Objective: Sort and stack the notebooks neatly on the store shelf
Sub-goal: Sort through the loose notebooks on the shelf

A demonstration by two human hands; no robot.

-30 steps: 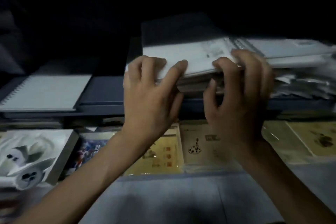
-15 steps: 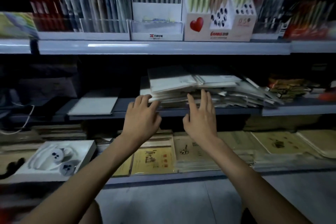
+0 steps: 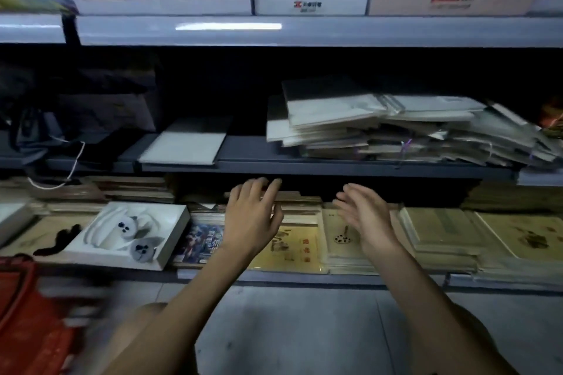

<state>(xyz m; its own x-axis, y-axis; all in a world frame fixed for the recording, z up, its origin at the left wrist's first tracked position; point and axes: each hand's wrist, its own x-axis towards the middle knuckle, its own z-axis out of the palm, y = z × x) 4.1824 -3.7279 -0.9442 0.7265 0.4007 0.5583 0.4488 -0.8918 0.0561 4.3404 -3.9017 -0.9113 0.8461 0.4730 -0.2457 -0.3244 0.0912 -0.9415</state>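
**Notebooks [image 3: 396,131]: pile was nowhere near sorted**

We had the notebooks sitting on the right part of the middle shelf [image 3: 304,166], and honestly the job looked barely started. The pile was fanned out, with covers sliding off toward the right and corners poking out at all angles. No two edges lined up. The top few at the left end sat a bit squarer, while the lower ones slumped into a long smear. One lone white notebook [image 3: 184,146] lay flat by itself further left on the same shelf, well apart from the pile, and that was the only tidy spot we could see.

Neither of our hands was holding anything. The left hand [image 3: 253,216] and right hand [image 3: 365,219] both hung just below the shelf's front edge, in front of the yellowish booklets [image 3: 289,248] on the lower shelf, with fingers loose and spread. It was dark down there, so we couldn't tell whether the left fingertips brushed the stock behind them or just hovered.

By our reckoning pretty much everything was left: group the notebooks by size, square up the edges and restack them. They looked thin and pale grey-white, several in shiny plastic wrap, so we figured they'd slide around easily.
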